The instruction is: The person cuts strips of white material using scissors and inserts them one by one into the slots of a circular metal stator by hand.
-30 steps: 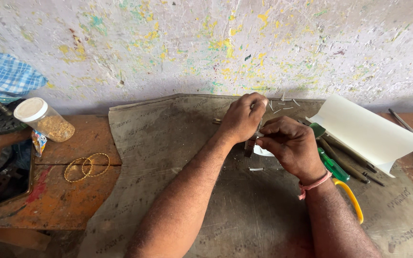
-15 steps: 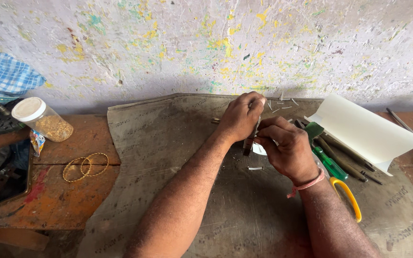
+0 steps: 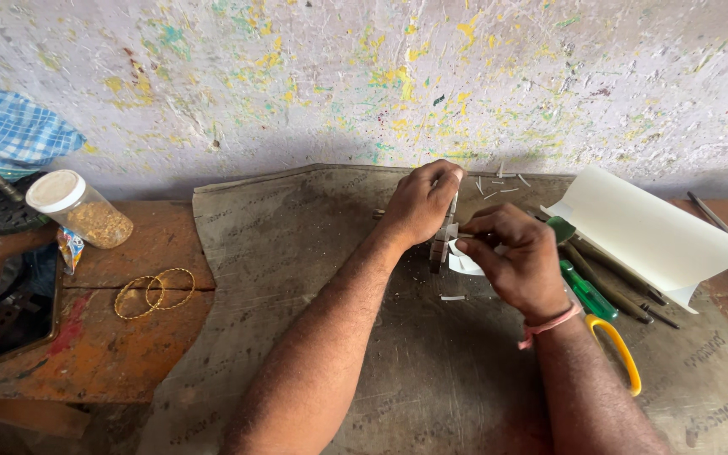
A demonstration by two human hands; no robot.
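Your two hands meet over the brown mat (image 3: 297,253). Your right hand (image 3: 516,257) is curled shut, pinching one small white paper piece (image 3: 463,263). Your left hand (image 3: 421,202) is closed around one slim metal tool (image 3: 443,238), held upright against that paper, just above the mat. Beside your right wrist lie one yellow-handled tool (image 3: 621,354) and one green-handled screwdriver (image 3: 587,291). To your left, two gold bangles (image 3: 153,292) overlap on the worn wooden board (image 3: 94,354), near one dark phone (image 3: 20,303). Farther off, one white-lidded jar (image 3: 79,209) holds brownish grains. One curled white sheet (image 3: 646,232) rests at right. Behind stands a paint-spattered wall (image 3: 364,76).
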